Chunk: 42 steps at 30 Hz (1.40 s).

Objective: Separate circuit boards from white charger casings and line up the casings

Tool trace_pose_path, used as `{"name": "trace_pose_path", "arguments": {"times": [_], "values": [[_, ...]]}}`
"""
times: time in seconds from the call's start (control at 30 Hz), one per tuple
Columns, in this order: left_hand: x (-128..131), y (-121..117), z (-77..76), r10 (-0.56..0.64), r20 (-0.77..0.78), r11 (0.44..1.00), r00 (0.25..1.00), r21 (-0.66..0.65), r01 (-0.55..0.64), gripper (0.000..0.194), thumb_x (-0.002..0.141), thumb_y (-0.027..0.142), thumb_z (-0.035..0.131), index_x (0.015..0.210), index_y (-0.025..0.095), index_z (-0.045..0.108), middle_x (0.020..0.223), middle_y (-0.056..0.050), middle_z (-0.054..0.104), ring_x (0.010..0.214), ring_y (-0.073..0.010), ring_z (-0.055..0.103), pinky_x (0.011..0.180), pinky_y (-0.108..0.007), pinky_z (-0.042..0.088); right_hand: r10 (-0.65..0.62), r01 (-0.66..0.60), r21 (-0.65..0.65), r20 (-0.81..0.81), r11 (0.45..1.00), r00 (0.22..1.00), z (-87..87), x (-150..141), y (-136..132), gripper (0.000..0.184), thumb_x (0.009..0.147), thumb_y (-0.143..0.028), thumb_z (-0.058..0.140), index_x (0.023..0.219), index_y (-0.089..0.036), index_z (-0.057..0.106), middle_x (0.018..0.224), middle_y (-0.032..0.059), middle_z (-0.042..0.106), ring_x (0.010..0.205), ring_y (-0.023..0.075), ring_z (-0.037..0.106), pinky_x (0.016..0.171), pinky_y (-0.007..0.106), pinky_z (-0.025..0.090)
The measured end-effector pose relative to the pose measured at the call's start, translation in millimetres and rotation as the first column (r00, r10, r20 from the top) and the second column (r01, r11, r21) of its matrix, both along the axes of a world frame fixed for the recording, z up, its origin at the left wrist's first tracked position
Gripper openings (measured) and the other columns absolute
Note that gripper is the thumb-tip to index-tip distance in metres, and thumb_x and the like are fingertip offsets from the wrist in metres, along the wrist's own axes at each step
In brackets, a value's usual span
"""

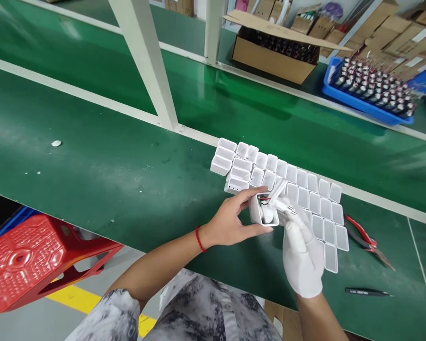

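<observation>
My bare left hand, with a red cord round the wrist, grips a small white plastic box from the side. Inside the box are red and dark wires, a bit of green circuit board and a rounded white part. My right hand wears a white glove, and its fingers close on a slim white plastic piece at the box's right rim. A white bar stands up over the box there; I cannot tell whether it joins the held piece. Rows of open-topped white boxes lie just beyond my hands.
Red-handled pliers and a black pen-like tool lie to the right on the green bench. A white post rises behind. A shelf bears a carton and a blue tray of parts. A red stool stands left.
</observation>
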State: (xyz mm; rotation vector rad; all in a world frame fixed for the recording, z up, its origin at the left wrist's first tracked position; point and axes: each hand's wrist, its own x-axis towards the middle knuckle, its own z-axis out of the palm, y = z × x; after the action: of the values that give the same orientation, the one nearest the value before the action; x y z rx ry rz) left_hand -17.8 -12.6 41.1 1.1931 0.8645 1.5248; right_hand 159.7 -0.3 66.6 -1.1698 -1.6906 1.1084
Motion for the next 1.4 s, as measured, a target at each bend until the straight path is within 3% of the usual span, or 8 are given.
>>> {"name": "trace_pose_path", "arguments": {"times": [0.2, 0.4, 0.6, 0.77, 1.03, 1.2, 1.3, 1.4], "values": [[3, 1, 3.7, 0.008, -0.229, 1.000, 0.973, -0.012, -0.011, 0.060, 0.067, 0.044, 0.088, 0.116, 0.015, 0.067, 0.120, -0.013, 0.072, 0.110, -0.0311, 0.068, 0.097, -0.042, 0.056, 0.142, -0.294, 0.422, 0.355, 0.858, 0.924, 23.7, -17, 7, 0.060, 0.104, -0.029, 0.041, 0.160, -0.040, 0.021, 0.160, 0.0054, 0.037, 0.144, 0.0304, 0.041, 0.115, 0.057, 0.040], [0, 7, -5.2, -0.091, 0.180, 0.991, 0.979, -0.077, 0.107, 0.076, 0.049, 0.041, 0.098, 0.111, 0.017, 0.062, 0.104, -0.007, 0.072, 0.102, -0.0275, 0.070, 0.093, -0.041, 0.056, 0.316, -0.536, 0.434, 0.481, 0.724, 0.818, 40.1, -27, 18, 0.068, 0.103, -0.027, 0.041, 0.161, -0.041, 0.011, 0.161, 0.0042, 0.036, 0.148, 0.0318, 0.034, 0.117, 0.061, 0.034], [-6, 5, 0.1, -0.136, 0.240, 0.971, 0.961, -0.163, 0.178, 0.121, 0.044, 0.039, 0.101, 0.145, 0.028, 0.035, 0.105, -0.005, 0.069, 0.106, -0.0283, 0.070, 0.095, -0.045, 0.057, 0.416, -0.531, 0.241, 0.398, 0.813, 0.818, 46.4, -18, 18, 0.059, 0.102, -0.042, 0.048, 0.157, -0.044, 0.028, 0.165, 0.0015, 0.030, 0.150, 0.0321, 0.032, 0.118, 0.058, 0.035], [-4, 3, 7.7, -0.194, 0.239, 0.968, 0.952, -0.108, 0.225, 0.138, 0.049, 0.039, 0.099, 0.156, 0.027, 0.013, 0.118, -0.013, 0.070, 0.123, -0.0337, 0.065, 0.106, -0.053, 0.052, 0.191, -0.194, 0.115, 0.044, 0.974, 0.981, 32.9, 0, 9, 0.051, 0.106, -0.037, 0.038, 0.156, -0.045, 0.032, 0.163, -0.0004, 0.034, 0.149, 0.0297, 0.034, 0.119, 0.058, 0.034], [-3, -1, 15.9, -0.184, 0.140, 0.981, 0.973, -0.034, 0.190, 0.122, 0.060, 0.038, 0.095, 0.154, 0.026, 0.019, 0.127, -0.016, 0.069, 0.126, -0.0323, 0.064, 0.110, -0.053, 0.050, 0.072, -0.389, 0.482, 0.553, 0.785, 0.830, 31.7, 7, 2, 0.061, 0.099, -0.042, 0.049, 0.157, -0.041, 0.031, 0.162, 0.0071, 0.034, 0.134, 0.0374, 0.052, 0.095, 0.054, 0.056], [-3, -5, 18.2, -0.122, 0.091, 0.992, 0.988, -0.006, 0.123, 0.120, 0.055, 0.035, 0.097, 0.151, 0.024, 0.025, 0.124, -0.015, 0.070, 0.124, -0.0319, 0.065, 0.109, -0.053, 0.051, -0.020, -0.379, 0.546, 0.588, 0.747, 0.809, 29.4, 8, -7, 0.070, 0.098, -0.043, 0.051, 0.161, -0.037, 0.021, 0.153, 0.0140, 0.046, 0.126, 0.0390, 0.058, 0.085, 0.054, 0.059], [-1, -3, 14.9, -0.092, 0.111, 0.994, 0.990, -0.053, 0.098, 0.117, 0.055, 0.036, 0.097, 0.149, 0.023, 0.029, 0.120, -0.013, 0.071, 0.120, -0.0309, 0.067, 0.106, -0.051, 0.053, 0.090, -0.366, 0.477, 0.507, 0.799, 0.857, 28.3, 9, -9, 0.063, 0.098, -0.034, 0.054, 0.157, -0.042, 0.032, 0.156, 0.0081, 0.045, 0.132, 0.0342, 0.056, 0.096, 0.052, 0.057], [0, 0, 18.0, -0.050, 0.071, 0.984, 0.996, -0.165, 0.061, 0.122, 0.053, 0.042, 0.097, 0.152, 0.023, 0.027, 0.115, -0.012, 0.071, 0.116, -0.0322, 0.068, 0.101, -0.051, 0.055, 0.078, -0.137, 0.306, 0.198, 0.942, 0.977, 27.3, 6, -11, 0.062, 0.099, -0.035, 0.055, 0.156, -0.042, 0.033, 0.155, 0.0054, 0.048, 0.133, 0.0304, 0.056, 0.104, 0.051, 0.053]]}}
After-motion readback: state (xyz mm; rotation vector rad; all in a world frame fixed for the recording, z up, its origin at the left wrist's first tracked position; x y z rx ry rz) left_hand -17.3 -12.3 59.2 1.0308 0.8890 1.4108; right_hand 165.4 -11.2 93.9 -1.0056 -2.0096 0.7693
